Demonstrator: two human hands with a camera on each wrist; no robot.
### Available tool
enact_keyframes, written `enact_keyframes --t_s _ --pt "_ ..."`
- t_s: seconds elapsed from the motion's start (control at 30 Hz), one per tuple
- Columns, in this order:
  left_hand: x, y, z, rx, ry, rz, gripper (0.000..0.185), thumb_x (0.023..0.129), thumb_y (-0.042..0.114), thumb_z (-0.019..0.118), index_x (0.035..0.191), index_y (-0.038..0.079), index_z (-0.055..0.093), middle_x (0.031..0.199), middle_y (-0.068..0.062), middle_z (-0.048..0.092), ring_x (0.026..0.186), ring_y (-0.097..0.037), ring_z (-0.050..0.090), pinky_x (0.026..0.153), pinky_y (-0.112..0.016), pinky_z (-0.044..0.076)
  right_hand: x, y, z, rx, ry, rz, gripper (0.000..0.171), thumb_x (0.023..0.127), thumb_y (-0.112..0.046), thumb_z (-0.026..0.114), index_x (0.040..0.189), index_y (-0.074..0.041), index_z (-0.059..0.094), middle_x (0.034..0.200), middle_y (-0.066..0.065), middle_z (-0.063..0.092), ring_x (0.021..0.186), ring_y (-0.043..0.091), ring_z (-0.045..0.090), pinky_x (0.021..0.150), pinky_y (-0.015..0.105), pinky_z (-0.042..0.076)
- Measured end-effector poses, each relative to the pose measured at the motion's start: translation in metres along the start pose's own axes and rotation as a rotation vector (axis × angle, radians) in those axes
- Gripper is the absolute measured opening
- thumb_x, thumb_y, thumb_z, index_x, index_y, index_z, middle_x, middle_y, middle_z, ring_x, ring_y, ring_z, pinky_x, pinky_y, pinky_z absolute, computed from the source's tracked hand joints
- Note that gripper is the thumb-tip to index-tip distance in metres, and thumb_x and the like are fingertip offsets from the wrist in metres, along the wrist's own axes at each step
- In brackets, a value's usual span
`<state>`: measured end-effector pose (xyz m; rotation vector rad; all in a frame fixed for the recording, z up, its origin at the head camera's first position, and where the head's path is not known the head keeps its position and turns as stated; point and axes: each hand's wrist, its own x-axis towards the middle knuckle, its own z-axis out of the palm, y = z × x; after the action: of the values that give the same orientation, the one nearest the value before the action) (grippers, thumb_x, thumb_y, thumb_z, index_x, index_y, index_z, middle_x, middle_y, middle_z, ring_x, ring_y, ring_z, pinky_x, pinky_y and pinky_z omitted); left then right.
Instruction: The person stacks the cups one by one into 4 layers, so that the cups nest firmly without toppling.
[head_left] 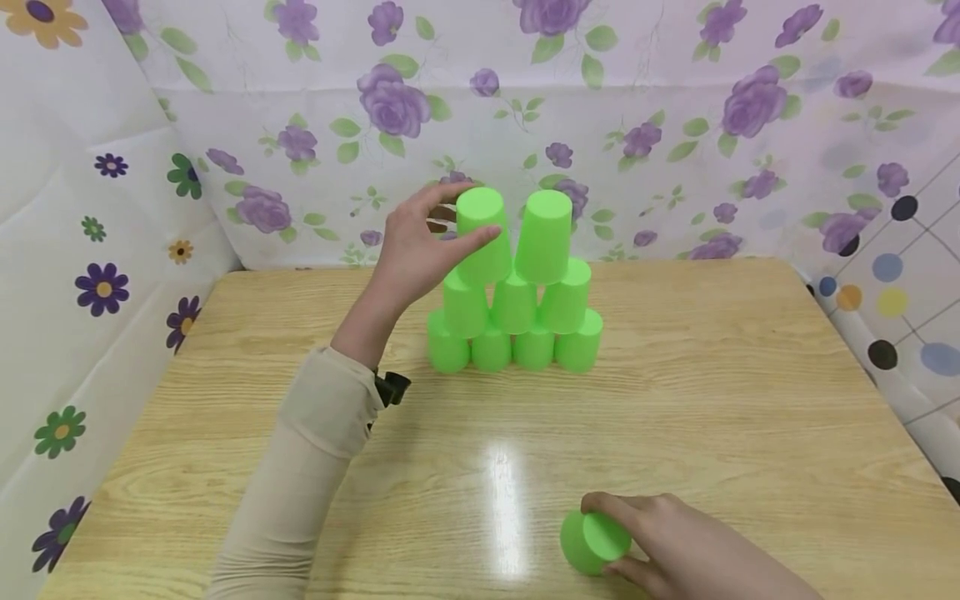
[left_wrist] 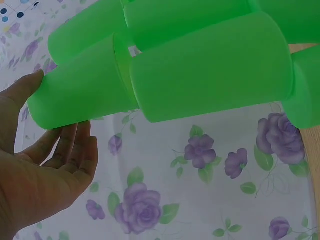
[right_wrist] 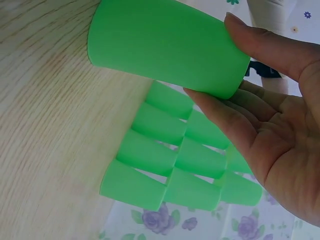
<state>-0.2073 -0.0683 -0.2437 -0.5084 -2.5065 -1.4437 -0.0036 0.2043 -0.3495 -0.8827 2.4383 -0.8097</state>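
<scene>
Green cups stand upside down in a tiered stack: several in the bottom row (head_left: 491,348), three in the middle row (head_left: 514,304), two on top. My left hand (head_left: 420,246) holds the top tier's left cup (head_left: 480,237) near its base, thumb on one side and fingers on the other. In the left wrist view that cup (left_wrist: 80,87) sits with its rim against the cup below (left_wrist: 210,67). Beside it is the right top cup (head_left: 545,237), untouched. Near the front, my right hand (head_left: 671,546) grips another upside-down green cup (head_left: 585,542) between thumb and fingers, also seen in the right wrist view.
The wooden table (head_left: 712,400) runs back to a flowered cloth (head_left: 637,83) behind the stack. A patterned sheet (head_left: 97,358) borders the left side, and a dotted one (head_left: 915,292) the right. A dark wrist device (head_left: 392,387) is on the left arm, close to the stack.
</scene>
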Motion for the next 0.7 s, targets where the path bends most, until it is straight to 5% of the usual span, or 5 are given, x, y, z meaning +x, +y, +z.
enact_keyframes --t_s 0.27,0.7 --pt "0.0034 -0.005 0.0024 0.012 -0.036 -0.078 0.057 0.078 0.036 0.075 0.129 0.021 0.056 0.125 0.005 0.056 0.103 -0.014 0.055 0.084 -0.029 0.048 0.0002 -0.0001 -0.0003 0.015 -0.015 0.016 0.045 0.086 -0.03 0.066 0.123 -0.01 0.052 0.1 -0.008 0.067 0.079 -0.007 0.057 0.062 0.016 0.052" --pt "0.0055 -0.0011 0.003 0.053 -0.079 -0.067 0.058 0.08 0.037 0.072 0.132 0.02 0.052 0.131 0.003 0.052 0.106 -0.015 0.054 0.084 -0.029 0.049 0.0012 0.0004 -0.0035 0.047 -0.035 0.046 0.048 0.084 -0.031 0.067 0.124 -0.008 0.053 0.098 -0.005 0.068 0.079 -0.006 0.059 0.062 0.016 0.052"
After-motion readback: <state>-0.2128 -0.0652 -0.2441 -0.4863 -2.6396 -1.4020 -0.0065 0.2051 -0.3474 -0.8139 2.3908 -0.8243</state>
